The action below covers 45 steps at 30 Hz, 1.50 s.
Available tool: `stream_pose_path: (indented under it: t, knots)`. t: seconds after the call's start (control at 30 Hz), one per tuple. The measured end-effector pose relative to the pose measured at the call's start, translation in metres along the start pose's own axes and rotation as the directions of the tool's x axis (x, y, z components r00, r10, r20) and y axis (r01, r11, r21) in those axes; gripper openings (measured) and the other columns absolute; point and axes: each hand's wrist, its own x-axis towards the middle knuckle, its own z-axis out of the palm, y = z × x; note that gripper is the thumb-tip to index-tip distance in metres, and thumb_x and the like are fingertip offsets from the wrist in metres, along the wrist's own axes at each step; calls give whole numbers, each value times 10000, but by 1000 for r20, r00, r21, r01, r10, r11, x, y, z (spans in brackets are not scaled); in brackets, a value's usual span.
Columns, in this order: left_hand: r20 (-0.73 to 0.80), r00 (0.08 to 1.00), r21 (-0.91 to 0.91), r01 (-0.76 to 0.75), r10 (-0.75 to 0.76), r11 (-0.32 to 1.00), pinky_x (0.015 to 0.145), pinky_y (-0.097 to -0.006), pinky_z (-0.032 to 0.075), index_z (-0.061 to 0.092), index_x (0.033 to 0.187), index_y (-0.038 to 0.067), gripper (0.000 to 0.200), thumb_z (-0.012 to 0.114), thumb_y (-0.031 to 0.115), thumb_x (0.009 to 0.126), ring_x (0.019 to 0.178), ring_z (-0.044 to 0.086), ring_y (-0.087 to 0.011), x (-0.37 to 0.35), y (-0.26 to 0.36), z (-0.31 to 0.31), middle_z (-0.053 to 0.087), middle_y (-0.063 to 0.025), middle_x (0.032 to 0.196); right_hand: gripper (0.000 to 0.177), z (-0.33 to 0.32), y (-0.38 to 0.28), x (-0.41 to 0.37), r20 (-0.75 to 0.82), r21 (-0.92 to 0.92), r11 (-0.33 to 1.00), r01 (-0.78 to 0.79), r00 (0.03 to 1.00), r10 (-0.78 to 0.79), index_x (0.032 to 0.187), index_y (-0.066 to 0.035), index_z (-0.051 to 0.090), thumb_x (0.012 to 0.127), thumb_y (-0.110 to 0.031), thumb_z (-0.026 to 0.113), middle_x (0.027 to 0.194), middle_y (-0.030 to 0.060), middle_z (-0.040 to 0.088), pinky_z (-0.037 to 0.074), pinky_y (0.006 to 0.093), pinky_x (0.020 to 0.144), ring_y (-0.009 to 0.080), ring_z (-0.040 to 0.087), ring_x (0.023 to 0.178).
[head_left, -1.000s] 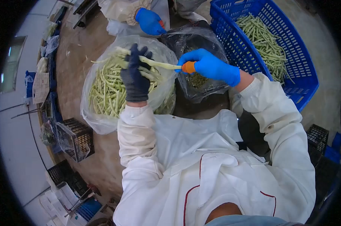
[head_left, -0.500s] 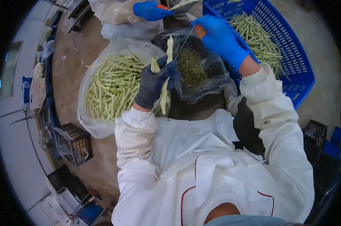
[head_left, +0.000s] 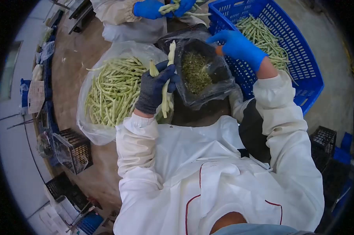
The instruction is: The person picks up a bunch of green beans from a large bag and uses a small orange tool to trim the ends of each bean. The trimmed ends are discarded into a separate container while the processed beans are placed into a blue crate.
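While a long pale green pod (head_left: 171, 53) and a shorter pod piece (head_left: 153, 69) are held in the closed left grip (head_left: 161, 80), gloved in dark grey, the blue-gloved right grip (head_left: 239, 47) is raised well apart from it, on the right. The long pod is seen lengthwise across the left fingers, with both of its ends exposed, and only the tip of the shorter piece is shown beside it. An orange piece (head_left: 219, 50) can be seen at the right fingers, but whether it is gripped or worn cannot be told, nor can it be told whether that grip is open or closed. In the view, the left grip is placed over the right side of a clear plastic bag (head_left: 89, 131), by which a heap of pods (head_left: 114, 92) is held. To the right of the bag, green trimmings (head_left: 196, 74) are contained in a dark bin (head_left: 220, 72) lined with clear film. More pods (head_left: 265, 45) are piled in a slatted blue crate (head_left: 308, 78), partly overlapped by the right grip. At the top, pods are handled by a co-worker's blue-gloved hands (head_left: 149, 9).
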Motion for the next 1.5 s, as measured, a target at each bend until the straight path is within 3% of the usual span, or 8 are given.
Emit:
stream_pose_path:
  t: [0.23, 0.4, 0.53, 0.63, 0.77, 1.23, 1.4, 1.5]
  knots:
    - [135, 991, -22, 15, -12, 1000, 542, -223, 467, 584, 1165, -23, 324, 623, 168, 906, 596, 582, -109, 5, -6, 22, 654, -68, 797, 251, 46, -64, 13, 176, 684, 695, -223, 974, 140, 1078, -33, 687, 877, -175, 642, 968, 36, 667, 482, 271, 768, 106, 587, 865]
    - [51, 998, -146, 41, -34, 988, 574, -233, 466, 593, 1156, -24, 325, 639, 160, 892, 616, 581, -113, 5, -7, 18, 652, -54, 810, 251, -42, -24, 20, -501, 570, 786, 240, 859, 102, 989, -14, 710, 810, -187, 683, 897, 110, 695, 489, 282, 703, 142, 647, 832]
    - [41, 999, -17, 10, -9, 1000, 579, -229, 478, 612, 1134, -19, 296, 640, 138, 885, 640, 610, -126, 9, -14, 1, 662, -65, 834, 306, -112, 16, -16, -780, 76, 935, -347, 563, 273, 978, -19, 701, 771, -244, 699, 937, 162, 694, 495, 306, 746, 183, 664, 880]
    - [39, 999, 21, 24, -25, 999, 570, -231, 488, 625, 1121, -6, 274, 641, 121, 878, 654, 626, -128, 14, -20, 1, 666, -69, 838, 364, -94, 35, -10, -736, -233, 897, -376, 671, 91, 996, -39, 689, 741, -298, 712, 981, 176, 685, 501, 334, 769, 212, 668, 893]
    - [45, 999, 59, 2, -5, 998, 552, -236, 495, 634, 1094, 7, 254, 653, 113, 863, 659, 634, -123, 16, -22, 12, 672, -69, 829, 334, -7, -39, 8, -169, 315, 948, 37, 985, 18, 1109, -118, 681, 779, -73, 662, 1061, 104, 683, 493, 352, 828, 214, 647, 941]
    - [87, 990, -63, -103, 108, 993, 566, -263, 510, 607, 1055, -1, 246, 672, 95, 838, 636, 634, -143, 9, -10, 11, 660, -83, 845, 327, 53, -71, 5, 29, -295, 855, 426, 899, -438, 1070, -102, 631, 759, -2, 626, 903, 121, 639, 491, 377, 694, 315, 608, 814]
    - [135, 986, -139, -77, 96, 987, 614, -266, 500, 594, 1042, -10, 190, 605, 80, 875, 669, 622, -145, 1, -6, 15, 647, -73, 824, 262, 41, -86, 4, 57, 397, 916, 54, 995, -84, 1094, -60, 631, 843, -17, 571, 974, 89, 653, 499, 300, 712, 193, 628, 818]
    - [141, 985, -262, -63, 102, 963, 592, -272, 492, 589, 1016, -7, 159, 581, 77, 882, 644, 609, -154, -3, 1, 16, 632, -72, 793, 217, 38, -86, 9, 213, 837, 520, -170, 977, -24, 1081, -23, 640, 883, -41, 556, 968, 63, 635, 494, 256, 727, 121, 599, 835]
